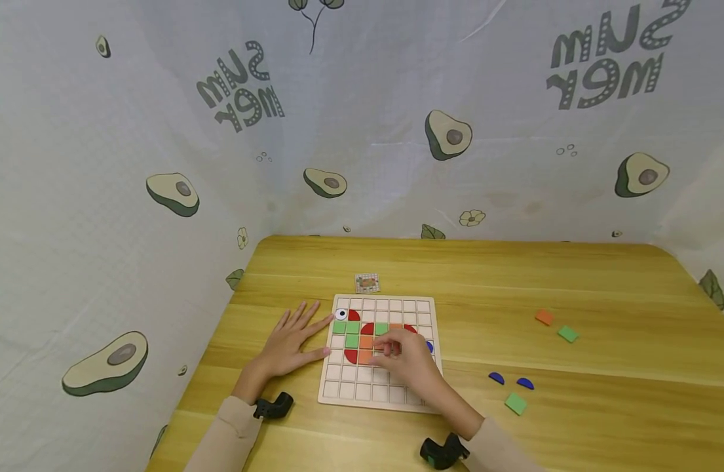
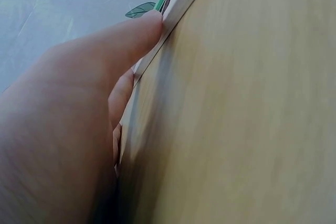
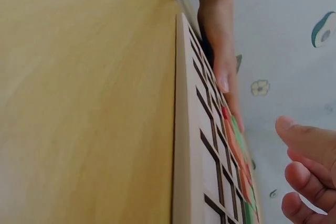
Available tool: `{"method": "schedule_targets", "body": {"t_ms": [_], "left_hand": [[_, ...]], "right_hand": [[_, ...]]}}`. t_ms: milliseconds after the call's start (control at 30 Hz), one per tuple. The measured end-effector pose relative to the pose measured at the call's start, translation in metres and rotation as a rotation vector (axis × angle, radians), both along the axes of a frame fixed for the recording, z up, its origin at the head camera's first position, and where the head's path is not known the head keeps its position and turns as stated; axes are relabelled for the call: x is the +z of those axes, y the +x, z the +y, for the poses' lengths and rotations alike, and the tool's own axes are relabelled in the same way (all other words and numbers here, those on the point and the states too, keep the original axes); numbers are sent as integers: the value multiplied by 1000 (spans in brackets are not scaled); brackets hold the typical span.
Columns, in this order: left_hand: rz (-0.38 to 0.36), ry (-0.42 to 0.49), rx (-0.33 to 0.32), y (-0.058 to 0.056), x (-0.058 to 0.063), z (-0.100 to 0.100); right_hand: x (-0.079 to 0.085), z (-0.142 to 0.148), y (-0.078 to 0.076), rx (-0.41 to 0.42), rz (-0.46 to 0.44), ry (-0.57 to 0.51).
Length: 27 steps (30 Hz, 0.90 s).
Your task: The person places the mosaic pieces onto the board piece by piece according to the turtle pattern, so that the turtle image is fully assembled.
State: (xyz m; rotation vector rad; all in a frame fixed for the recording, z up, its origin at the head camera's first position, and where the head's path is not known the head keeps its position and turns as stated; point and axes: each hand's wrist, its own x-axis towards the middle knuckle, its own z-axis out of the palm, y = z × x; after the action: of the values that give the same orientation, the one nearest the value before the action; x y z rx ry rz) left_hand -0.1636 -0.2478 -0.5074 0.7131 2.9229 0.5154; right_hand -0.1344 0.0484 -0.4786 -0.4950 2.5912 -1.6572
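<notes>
A wooden grid board (image 1: 362,392) lies on the table, partly filled with flat tiles: a round eye tile (image 1: 341,314), green squares (image 1: 352,340), orange squares (image 1: 365,357), red rounded pieces (image 1: 351,356) and a blue piece (image 1: 429,346). My left hand (image 1: 287,344) rests beside the board with fingers spread, thumb and forefinger at its left edge. Over the middle of the board is my right hand (image 1: 411,360), hiding some tiles. In the right wrist view its thumb (image 3: 302,137) stands apart from loosely bent fingers, and nothing shows between them.
Behind the board lies a small picture card (image 1: 367,282). Loose tiles are scattered to the right: an orange one (image 1: 544,317), a green one (image 1: 568,334), two blue half-rounds (image 1: 525,383) and another green square (image 1: 515,403). A printed curtain (image 1: 367,85) hangs behind the table.
</notes>
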Motion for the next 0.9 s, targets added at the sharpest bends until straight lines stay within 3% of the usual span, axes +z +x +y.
{"method": "schedule_targets", "body": {"t_ms": [167, 467, 800, 900], "left_hand": [[-3, 13, -3, 0, 1, 0], [6, 1, -4, -4, 1, 0], [2, -11, -6, 0, 2, 0], [-1, -2, -6, 1, 3, 0]], "right_hand": [[11, 20, 3, 0, -20, 22], [17, 63, 13, -60, 62, 61], [4, 122, 35, -199, 187, 114], [-3, 137, 41, -231, 183, 139]]}}
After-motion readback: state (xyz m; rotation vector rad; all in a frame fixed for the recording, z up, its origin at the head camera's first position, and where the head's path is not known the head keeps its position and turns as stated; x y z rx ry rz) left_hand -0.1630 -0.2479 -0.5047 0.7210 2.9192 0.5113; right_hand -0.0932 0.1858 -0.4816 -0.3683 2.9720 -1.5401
